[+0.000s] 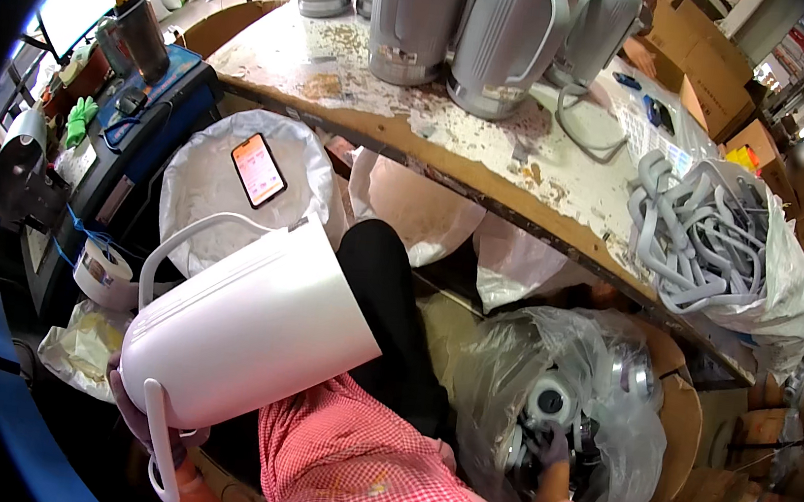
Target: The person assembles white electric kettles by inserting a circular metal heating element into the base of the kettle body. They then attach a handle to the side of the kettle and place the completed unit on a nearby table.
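A large white jug shell point(244, 327) lies tilted across my lap, its wider end toward the upper right. A curved white handle point(150, 267) runs along its far side, and a white loop point(158, 446) hangs at its near lower end. My left hand point(138, 409), in a purplish glove, is closed around the lower left end, its fingers partly hidden behind the shell. At the lower right, my gloved right hand point(553, 447) reaches into a clear plastic bag point(495, 391) of grey and silver parts. Its curled fingers are against a round white part point(551, 401) with a dark centre; what they grip is unclear.
Several grey jugs point(410, 24) stand on the worn table point(340, 95) ahead. A bag of grey handles point(697, 230) sits at its right end. A phone point(258, 170) rests on a white-lined bin point(192, 192). A tape roll point(104, 272) is at left; the plastic bag sits in a carton point(681, 432).
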`<act>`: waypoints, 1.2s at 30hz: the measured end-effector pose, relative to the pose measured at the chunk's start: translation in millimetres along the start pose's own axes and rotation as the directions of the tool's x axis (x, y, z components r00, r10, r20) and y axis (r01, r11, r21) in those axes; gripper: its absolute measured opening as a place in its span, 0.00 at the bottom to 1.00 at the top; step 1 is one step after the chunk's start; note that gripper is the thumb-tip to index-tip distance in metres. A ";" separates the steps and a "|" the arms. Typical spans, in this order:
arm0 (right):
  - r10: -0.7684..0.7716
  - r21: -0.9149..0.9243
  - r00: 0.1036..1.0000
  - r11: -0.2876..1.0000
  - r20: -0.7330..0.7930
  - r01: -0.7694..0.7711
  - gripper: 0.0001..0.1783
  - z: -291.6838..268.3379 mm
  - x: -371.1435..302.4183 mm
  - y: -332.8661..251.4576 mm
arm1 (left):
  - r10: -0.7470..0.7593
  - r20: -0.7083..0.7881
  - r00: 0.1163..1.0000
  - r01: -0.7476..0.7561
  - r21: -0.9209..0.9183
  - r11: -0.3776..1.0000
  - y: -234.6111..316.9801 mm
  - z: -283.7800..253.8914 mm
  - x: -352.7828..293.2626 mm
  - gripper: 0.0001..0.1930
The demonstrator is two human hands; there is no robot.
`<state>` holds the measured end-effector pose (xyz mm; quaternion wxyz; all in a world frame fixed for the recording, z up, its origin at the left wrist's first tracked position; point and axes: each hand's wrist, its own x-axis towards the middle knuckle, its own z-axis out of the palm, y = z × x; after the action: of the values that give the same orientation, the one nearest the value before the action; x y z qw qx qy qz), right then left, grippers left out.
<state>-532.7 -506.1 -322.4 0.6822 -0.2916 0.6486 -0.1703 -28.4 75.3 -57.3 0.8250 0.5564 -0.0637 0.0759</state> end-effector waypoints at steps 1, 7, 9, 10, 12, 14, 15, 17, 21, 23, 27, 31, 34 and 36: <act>-0.024 -0.045 0.998 0.999 0.051 0.027 0.19 34.7 -40.4 -17.3 | -0.098 -0.046 0.994 0.091 -0.142 0.986 16.9 9.9 -1.5 0.26; -0.500 0.211 0.692 0.861 0.520 0.463 0.38 136.2 -161.3 -157.3 | -0.034 -0.088 0.996 0.042 0.088 0.995 -11.0 22.0 18.7 0.20; -0.562 0.215 0.614 0.810 0.555 0.546 0.37 197.5 -173.5 -174.9 | 0.029 0.036 0.999 -0.036 0.187 0.982 -32.1 -5.8 27.2 0.22; -0.585 0.203 0.592 0.785 0.554 0.586 0.36 225.1 -174.8 -176.8 | 0.033 0.087 0.996 -0.052 0.232 0.971 -31.8 -9.1 23.8 0.24; -0.631 0.214 0.492 0.719 0.599 0.662 0.36 298.0 -195.0 -177.8 | -0.042 0.095 0.995 0.031 0.113 0.993 -24.3 2.0 17.0 0.24; -0.686 0.304 0.315 0.622 0.656 0.721 0.41 377.8 -256.1 -173.4 | -0.224 -0.126 0.966 0.210 -0.118 0.971 -10.2 31.6 8.0 0.25; -0.673 0.211 0.225 0.501 0.705 0.839 0.46 395.2 -267.9 -167.9 | -0.221 -0.105 0.970 0.207 -0.125 0.970 -3.8 34.6 2.6 0.25; -0.642 0.251 -0.122 0.113 0.757 0.961 0.52 431.2 -292.0 -161.2 | -0.212 -0.101 0.972 0.199 -0.123 0.972 8.8 19.7 -8.6 0.22; -0.606 0.495 -0.444 -0.094 0.660 0.864 0.43 454.7 -324.6 -139.0 | 0.040 0.044 0.998 -0.059 0.621 0.782 18.4 -25.8 -29.3 0.21; -0.581 0.544 -0.468 -0.051 0.666 0.838 0.31 449.9 -299.7 -130.7 | 0.047 0.170 0.984 -0.157 0.726 0.670 11.2 -47.5 -35.2 0.24; -0.471 0.831 -0.775 -0.142 0.421 0.538 0.28 470.9 -330.9 -149.8 | 0.031 0.014 0.999 -0.031 0.756 0.653 1.0 -67.0 -37.4 0.26; -0.384 0.763 -0.683 0.102 0.622 0.638 0.43 461.6 -258.0 -163.2 | 0.531 0.086 0.843 -0.492 0.522 0.697 41.0 -3.4 -17.8 0.22; -0.467 0.410 -0.132 0.566 0.874 0.715 0.61 444.0 -273.6 -150.5 | 0.764 0.267 0.588 -0.760 0.505 0.409 57.5 18.4 -6.3 0.21; -0.219 0.174 0.014 0.811 0.976 0.559 0.67 435.1 -296.9 -168.5 | 0.805 0.260 0.533 -0.773 0.537 0.338 53.9 27.2 -11.8 0.22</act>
<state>-109.8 -377.9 10.3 0.8099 -0.5838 -0.0446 -0.0353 -51.2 69.3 -0.5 0.4653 0.6806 -0.2756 0.4943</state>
